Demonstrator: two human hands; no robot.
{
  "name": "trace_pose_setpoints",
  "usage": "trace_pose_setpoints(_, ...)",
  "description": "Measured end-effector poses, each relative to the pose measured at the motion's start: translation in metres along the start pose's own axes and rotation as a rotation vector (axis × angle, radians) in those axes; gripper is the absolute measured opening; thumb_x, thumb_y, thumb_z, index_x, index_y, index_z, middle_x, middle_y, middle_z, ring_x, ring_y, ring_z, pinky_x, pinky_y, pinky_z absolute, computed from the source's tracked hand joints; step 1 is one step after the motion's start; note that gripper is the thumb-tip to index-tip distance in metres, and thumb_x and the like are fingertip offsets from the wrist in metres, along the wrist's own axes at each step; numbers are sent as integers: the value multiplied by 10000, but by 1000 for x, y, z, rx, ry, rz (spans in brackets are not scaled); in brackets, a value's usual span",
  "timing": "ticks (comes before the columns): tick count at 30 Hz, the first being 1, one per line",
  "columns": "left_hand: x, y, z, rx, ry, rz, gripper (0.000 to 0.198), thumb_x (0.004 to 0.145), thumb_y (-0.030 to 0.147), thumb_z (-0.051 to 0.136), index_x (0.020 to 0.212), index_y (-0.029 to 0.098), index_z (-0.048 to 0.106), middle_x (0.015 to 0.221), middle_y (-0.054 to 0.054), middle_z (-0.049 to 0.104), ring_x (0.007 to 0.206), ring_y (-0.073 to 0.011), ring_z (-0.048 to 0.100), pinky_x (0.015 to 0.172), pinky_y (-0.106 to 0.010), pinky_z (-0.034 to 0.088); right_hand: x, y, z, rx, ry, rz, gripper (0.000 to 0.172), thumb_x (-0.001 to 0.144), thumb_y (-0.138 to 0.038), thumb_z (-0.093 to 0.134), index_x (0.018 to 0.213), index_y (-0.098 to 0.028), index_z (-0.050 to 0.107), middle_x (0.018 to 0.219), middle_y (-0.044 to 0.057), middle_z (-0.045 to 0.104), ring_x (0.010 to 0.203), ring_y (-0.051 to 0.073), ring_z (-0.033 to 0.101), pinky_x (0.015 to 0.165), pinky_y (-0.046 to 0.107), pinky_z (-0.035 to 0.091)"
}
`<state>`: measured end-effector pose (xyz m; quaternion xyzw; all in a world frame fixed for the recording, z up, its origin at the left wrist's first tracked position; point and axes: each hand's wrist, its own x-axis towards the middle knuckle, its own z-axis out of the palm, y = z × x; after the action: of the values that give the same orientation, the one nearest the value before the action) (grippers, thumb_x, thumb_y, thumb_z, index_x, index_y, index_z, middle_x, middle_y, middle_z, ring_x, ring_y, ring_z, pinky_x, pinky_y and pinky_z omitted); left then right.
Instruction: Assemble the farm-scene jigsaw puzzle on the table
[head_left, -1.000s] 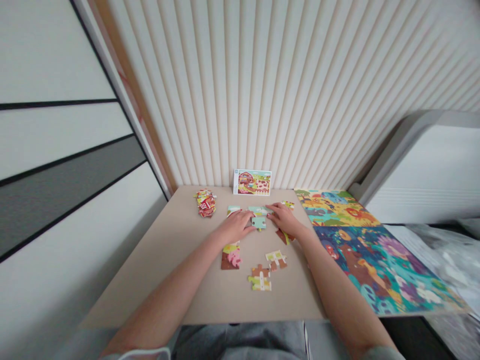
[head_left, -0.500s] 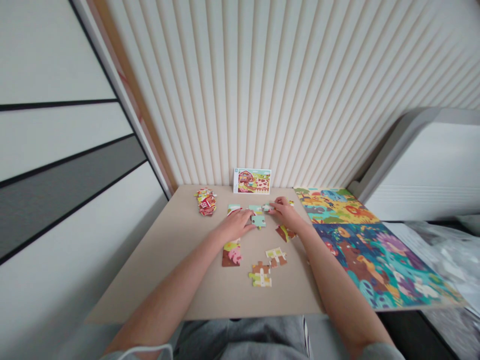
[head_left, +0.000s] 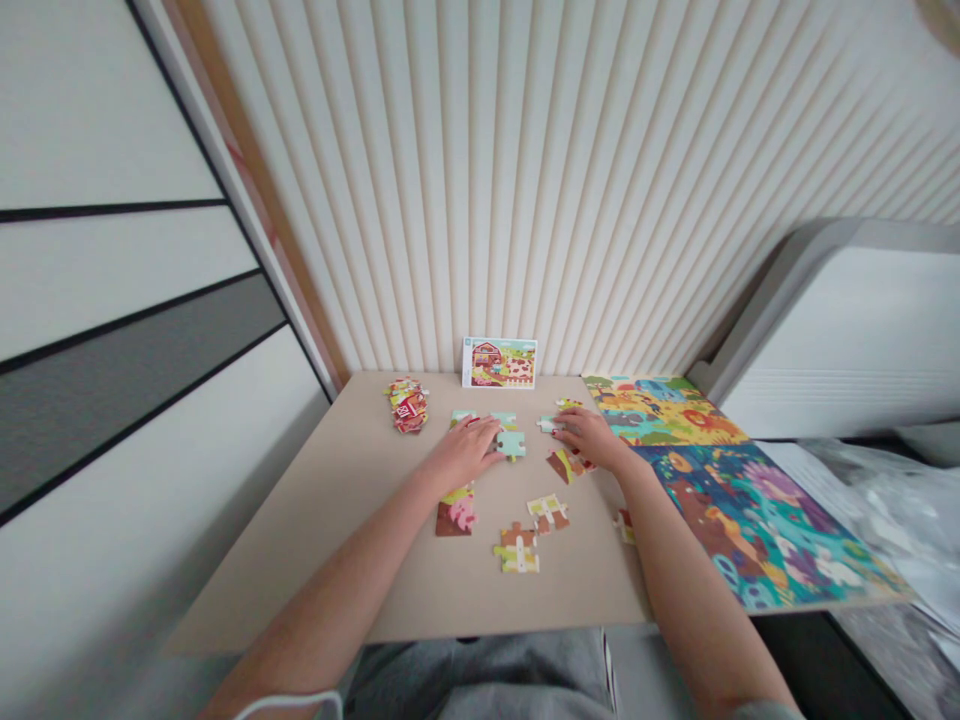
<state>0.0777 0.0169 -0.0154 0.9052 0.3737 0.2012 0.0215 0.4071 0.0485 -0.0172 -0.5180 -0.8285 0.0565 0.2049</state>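
Note:
My left hand [head_left: 471, 450] lies palm down over the left column of puzzle pieces, thumb and fingers apart. Its fingertips reach the edge of a light-blue puzzle piece [head_left: 511, 445], below another pale blue piece [head_left: 503, 418]. At the fingertips of my right hand [head_left: 589, 435] is a small light-blue and white puzzle piece [head_left: 547, 424], apart from the others. Below my left hand shows a piece with a pink pig [head_left: 460, 514]. Brown and green pieces [head_left: 559, 466] lie just below my right hand. The left hand hides part of the column.
A farm picture card [head_left: 499, 363] stands against the ribbed wall. A heap of pieces [head_left: 408, 405] lies back left. Fence pieces [head_left: 517, 550] [head_left: 549, 512] lie nearer me, another piece [head_left: 625, 526] by my right forearm. Two finished puzzles [head_left: 671, 410] [head_left: 757, 520] cover the right side.
My right hand has drawn back to the right with the small light-blue piece, widening its distance from the middle pieces. My left hand stays nearly in place. The view has shifted slightly.

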Motion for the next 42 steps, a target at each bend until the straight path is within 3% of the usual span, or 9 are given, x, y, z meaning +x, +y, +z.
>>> trace_pose_setpoints(3,-6,4,-7,6,-6,16,420,995,445,521,1354,234,461,1454,-105,547,1412,-233,437,1183,-458,269,-3,5,-9,-21,67,95,329,989,-383,508,1211,-248,711,1256,93,677,1147,238,620,1010,355,457)
trace_pose_setpoints(7,-12,12,-18,-4,9,24,418,994,428,531,1360,243,455,1434,-89,563,1398,-225,448,1178,-452,274,-11,17,-25,-62,219,333,340,982,-314,465,1155,-192,732,1138,113,730,1044,240,662,922,334,475)
trace_pose_setpoints(12,-17,16,-29,-16,-2,72,430,973,410,570,1347,219,479,1409,-104,572,1380,-239,461,1175,-450,296,-19,21,-35,-38,127,532,296,896,-312,565,1076,-184,762,961,91,761,877,232,686,751,290,470)
trace_pose_setpoints(16,-20,16,-29,-24,-26,117,409,961,435,580,1299,209,532,1397,-118,578,1380,-257,458,1181,-466,303,-20,14,-35,-42,41,524,262,864,-316,596,1009,-201,781,891,76,758,819,215,676,716,272,447)
trace_pose_setpoints(23,-24,16,-20,-50,-92,123,381,950,507,566,1197,222,612,1412,-115,566,1359,-269,478,1190,-485,313,-19,11,-34,-59,85,534,282,875,-331,561,995,-203,781,926,83,759,855,227,671,735,276,444)
trace_pose_setpoints(28,-26,12,-29,-19,-87,108,492,958,513,539,1360,231,534,1472,-115,514,1400,-277,430,1195,-469,294,-21,11,-39,-86,177,616,313,893,-350,517,966,-195,779,921,104,760,841,230,669,692,270,420)
trace_pose_setpoints(32,-32,1,-28,65,-79,0,572,995,509,439,1480,207,413,1543,-135,435,1447,-283,367,1206,-472,241,-21,11,-42,-100,221,656,333,901,-351,495,940,-181,779,883,114,757,823,232,666,678,278,406)
trace_pose_setpoints(37,-37,-10,-15,118,-131,-89,598,1008,519,377,1475,148,412,1541,-173,422,1439,-297,377,1184,-453,267,-20,10,-37,-71,200,609,315,900,-347,517,990,-189,774,906,98,760,837,232,671,674,274,408)
trace_pose_setpoints(42,-34,-11,-13,108,-88,-102,571,1007,507,378,1448,150,442,1517,-174,445,1417,-290,404,1162,-432,309,-16,0,-30,-105,152,583,311,899,-340,509,965,-201,780,906,98,760,826,232,670,692,278,422)
